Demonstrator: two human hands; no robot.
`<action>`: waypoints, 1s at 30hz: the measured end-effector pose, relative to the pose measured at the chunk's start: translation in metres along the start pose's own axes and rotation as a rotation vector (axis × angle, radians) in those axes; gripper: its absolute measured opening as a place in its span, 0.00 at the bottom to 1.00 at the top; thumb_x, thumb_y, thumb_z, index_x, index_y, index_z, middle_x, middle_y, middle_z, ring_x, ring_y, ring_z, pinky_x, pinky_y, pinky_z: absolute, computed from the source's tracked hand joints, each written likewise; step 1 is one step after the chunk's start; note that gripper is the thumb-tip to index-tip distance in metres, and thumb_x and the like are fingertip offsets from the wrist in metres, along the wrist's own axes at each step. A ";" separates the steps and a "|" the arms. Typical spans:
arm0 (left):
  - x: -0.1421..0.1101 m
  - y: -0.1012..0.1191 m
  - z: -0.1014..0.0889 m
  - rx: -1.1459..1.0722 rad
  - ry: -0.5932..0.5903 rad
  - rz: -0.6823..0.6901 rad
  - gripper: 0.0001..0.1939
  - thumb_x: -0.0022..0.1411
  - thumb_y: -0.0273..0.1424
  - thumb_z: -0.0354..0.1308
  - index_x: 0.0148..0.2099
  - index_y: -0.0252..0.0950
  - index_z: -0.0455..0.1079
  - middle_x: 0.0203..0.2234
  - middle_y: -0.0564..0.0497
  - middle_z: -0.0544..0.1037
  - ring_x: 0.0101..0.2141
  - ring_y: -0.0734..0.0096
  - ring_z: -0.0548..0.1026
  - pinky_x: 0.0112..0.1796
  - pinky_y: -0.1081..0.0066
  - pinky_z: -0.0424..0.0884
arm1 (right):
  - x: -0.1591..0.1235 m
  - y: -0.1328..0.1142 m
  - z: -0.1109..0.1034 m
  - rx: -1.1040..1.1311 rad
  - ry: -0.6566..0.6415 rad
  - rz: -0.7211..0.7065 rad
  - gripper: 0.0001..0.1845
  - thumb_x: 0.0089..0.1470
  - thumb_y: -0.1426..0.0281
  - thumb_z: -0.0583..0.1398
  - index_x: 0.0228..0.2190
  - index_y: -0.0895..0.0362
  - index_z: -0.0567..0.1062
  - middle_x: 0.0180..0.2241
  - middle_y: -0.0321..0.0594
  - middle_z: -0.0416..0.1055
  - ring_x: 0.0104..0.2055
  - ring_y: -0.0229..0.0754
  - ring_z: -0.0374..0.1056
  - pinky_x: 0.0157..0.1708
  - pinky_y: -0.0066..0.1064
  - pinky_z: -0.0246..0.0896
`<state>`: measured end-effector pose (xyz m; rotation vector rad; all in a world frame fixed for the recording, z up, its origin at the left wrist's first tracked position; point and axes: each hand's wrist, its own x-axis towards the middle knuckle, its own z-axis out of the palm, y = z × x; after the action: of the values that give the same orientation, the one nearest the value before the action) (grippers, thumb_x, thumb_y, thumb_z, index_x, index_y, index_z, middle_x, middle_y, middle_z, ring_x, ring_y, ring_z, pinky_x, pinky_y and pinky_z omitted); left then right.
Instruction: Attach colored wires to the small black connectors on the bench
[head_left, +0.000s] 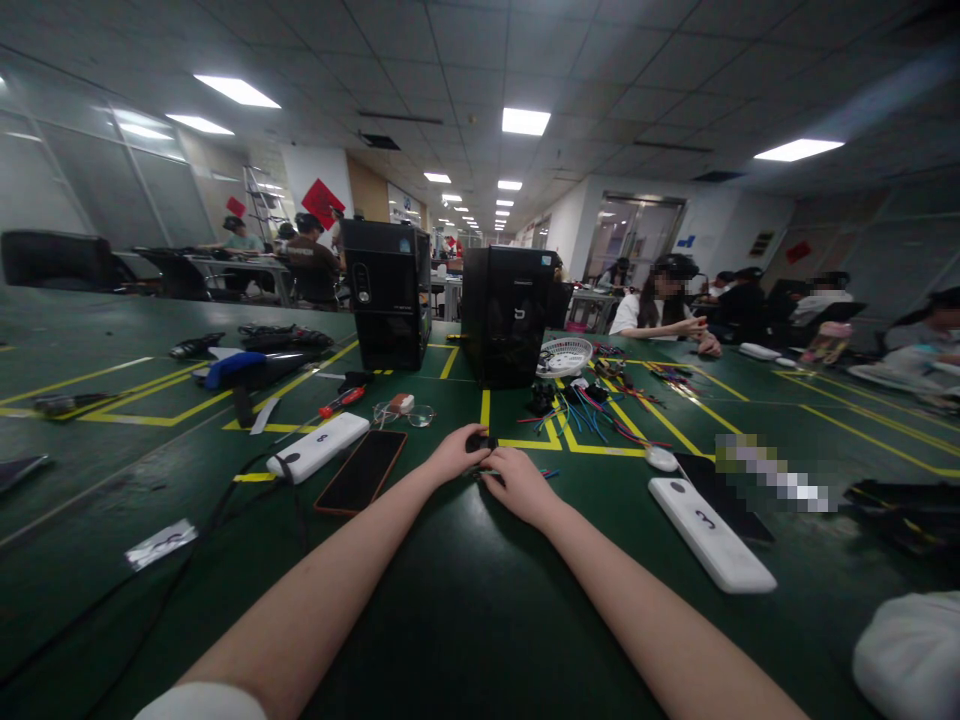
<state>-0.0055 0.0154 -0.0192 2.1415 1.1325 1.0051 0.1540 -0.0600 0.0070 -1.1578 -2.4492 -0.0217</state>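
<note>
Both my forearms reach forward over a dark green table. My left hand is closed around a small black part near the middle of the table. My right hand lies beside it with fingers curled, pinching thin coloured wires that stick out to the right. The two hands touch each other at the fingertips. What exactly the small black part is stays too small to tell.
A black phone and a white power bank lie left of my hands, another white power bank on the right. Two black computer towers stand behind, with loose coloured wires, glasses, a red screwdriver. Other people sit at far tables.
</note>
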 end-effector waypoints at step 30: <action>0.003 0.002 -0.004 -0.122 0.031 -0.073 0.17 0.61 0.36 0.46 0.48 0.32 0.66 0.43 0.46 0.73 0.44 0.67 0.71 0.48 0.68 0.64 | -0.004 0.010 -0.006 -0.071 -0.235 0.192 0.12 0.48 0.81 0.51 0.36 0.61 0.67 0.37 0.44 0.66 0.40 0.40 0.61 0.40 0.28 0.53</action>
<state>-0.0064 0.0177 -0.0144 1.9810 1.1258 1.0500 0.1657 -0.0572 0.0093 -1.4983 -2.5426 0.0898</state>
